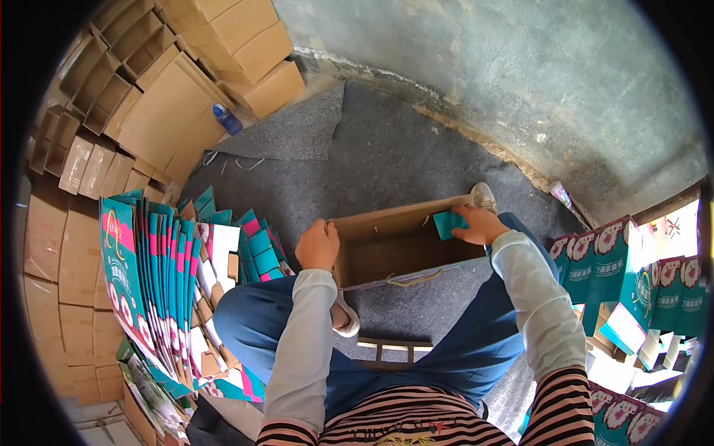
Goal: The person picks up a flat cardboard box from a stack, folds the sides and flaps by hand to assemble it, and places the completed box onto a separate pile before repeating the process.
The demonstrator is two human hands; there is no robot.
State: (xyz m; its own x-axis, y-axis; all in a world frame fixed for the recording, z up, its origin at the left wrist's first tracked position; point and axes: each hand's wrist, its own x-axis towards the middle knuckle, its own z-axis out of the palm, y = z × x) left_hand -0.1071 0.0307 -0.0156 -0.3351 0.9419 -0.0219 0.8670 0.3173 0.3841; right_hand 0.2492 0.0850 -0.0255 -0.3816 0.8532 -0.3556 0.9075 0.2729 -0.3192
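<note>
Right hand [482,224] fingers pinch a teal flap [448,223], folding it into the open brown cardboard box [394,245] held over the lap. Left hand [318,245] is curled closed around the box's opposite wall. Judged mid-assembly; next needs firm tucking. Stiff, glossy printed flat cartons [160,275] fan leftward.

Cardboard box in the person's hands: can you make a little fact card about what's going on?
left hand: grips the left end of the open cardboard box
right hand: at the box's right end, fingers on a teal flap
beside left knee: fanned stack of flat teal and pink cartons
floor: grey carpet
far left: blue bottle
</note>
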